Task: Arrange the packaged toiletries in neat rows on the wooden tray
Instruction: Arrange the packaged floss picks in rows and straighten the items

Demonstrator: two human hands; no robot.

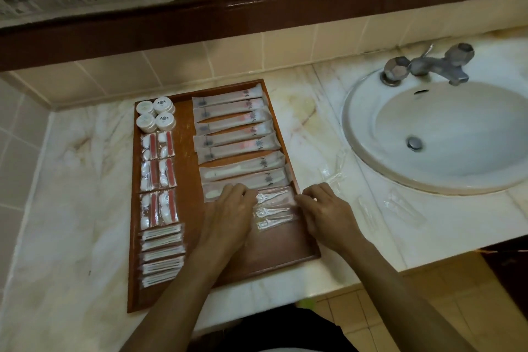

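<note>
The wooden tray [188, 203] lies on the marble counter. Long toothbrush packets [228, 120] fill its right column in a row. Round white soap boxes [155, 114], cotton kit packets [158, 177] and flat stick packets [163, 254] run down the left column. Several clear razor packets [274, 210] lie at the near end of the right column. My left hand [231, 211] grips their left ends with curled fingers. My right hand [325, 213] holds their right ends at the tray's right rim.
Loose clear packets [403, 208] lie on the counter [71, 208] between tray and sink. The white sink [445, 134] with a metal tap [428, 66] is at right. A tiled wall runs behind; the counter edge is close in front.
</note>
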